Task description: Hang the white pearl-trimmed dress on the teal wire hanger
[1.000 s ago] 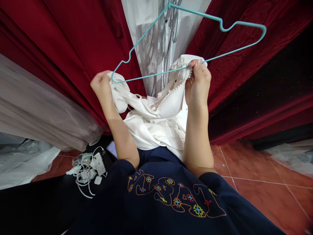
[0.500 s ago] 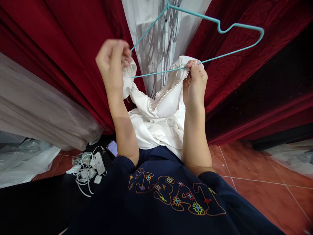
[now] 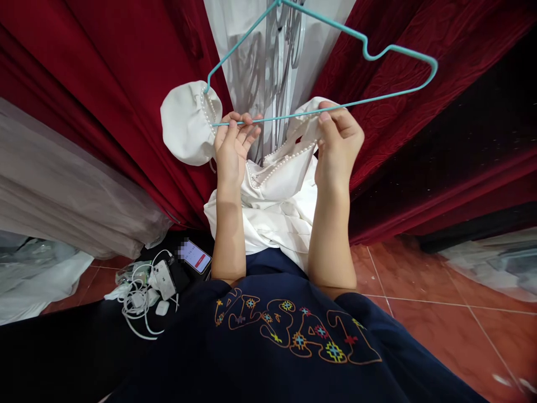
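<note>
A light-blue clothes hanger is held up in front of me. Its left end sits inside the puffed left sleeve of a white dress with pearl trim. The rest of the dress lies bunched on my lap, its neckline edged with pearls. My left hand pinches the hanger's lower bar beside that sleeve, its other fingers loosely spread. At the dress's other shoulder, my right hand grips the fabric, with the bar running through the same pinch. The hanger's right end sticks out beyond this hand, bare of cloth.
Dark red curtains hang on both sides, with a white metal stand between them. On the black surface at left lie a lit phone, a second phone and tangled white cables. Red tiles cover the floor.
My left hand has moved right and down from the sleeve onto the hanger's lower bar. The sleeve now hangs from the hanger's left end. The hanger has shifted slightly left.
</note>
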A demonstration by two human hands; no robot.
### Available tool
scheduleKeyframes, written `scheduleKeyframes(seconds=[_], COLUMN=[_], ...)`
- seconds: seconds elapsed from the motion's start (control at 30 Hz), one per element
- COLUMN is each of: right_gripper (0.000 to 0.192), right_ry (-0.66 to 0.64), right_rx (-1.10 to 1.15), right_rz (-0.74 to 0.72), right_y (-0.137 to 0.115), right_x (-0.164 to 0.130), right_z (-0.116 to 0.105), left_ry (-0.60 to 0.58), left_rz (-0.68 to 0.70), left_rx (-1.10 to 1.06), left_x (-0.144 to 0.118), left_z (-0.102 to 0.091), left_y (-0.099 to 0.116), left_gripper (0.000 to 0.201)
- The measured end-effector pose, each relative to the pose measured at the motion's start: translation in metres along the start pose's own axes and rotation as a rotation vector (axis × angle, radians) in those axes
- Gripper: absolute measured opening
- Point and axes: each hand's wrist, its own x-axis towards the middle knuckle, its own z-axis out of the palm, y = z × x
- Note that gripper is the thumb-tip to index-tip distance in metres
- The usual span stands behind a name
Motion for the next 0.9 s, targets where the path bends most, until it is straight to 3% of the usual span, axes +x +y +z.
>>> scheduleKeyframes(seconds=[0.07,0.17,0.27,0.4,0.53,0.67,0.9], right_gripper=[0.002,0.016,0.023,0.023,0.028,0.031,0.027], right_ry=[0.16,0.482,0.637,0.576,0.357,0.27,0.181], right_rx=[0.06,0.069,0.027,-0.112,-0.197,-0.265,-0.25], right_rz=[-0.095,-0.075,-0.148,-0.347,-0.593,-0.544,-0.406], right_y=[0.001,-0.001,-0.014,-0.042,-0.055,-0.052,-0.063], right_x=[0.004,0.02,0.04,0.065,0.084,0.087,0.06], right_z=[-0.013,-0.038,-0.059,-0.061,-0.041,-0.032,-0.043], left_ry=[-0.001,-0.009,-0.01,-0.013,0.003,0.061,0.071], left_rz=[0.015,0.028,0.051,0.089,0.085,0.065,0.054], left_rx=[0.029,0.044,0.058,0.094,0.151,0.21,0.256], left_x=[-0.001,-0.001,0.0,-0.001,-0.005,-0.005,-0.006], left_z=[-0.005,-0.01,-0.013,-0.014,-0.011,-0.009,-0.011], left_y=[0.003,0.003,0.001,0.0,0.004,0.006,0.006], left_gripper=[0.014,0.01,0.009,0.012,0.012,0.013,0.014])
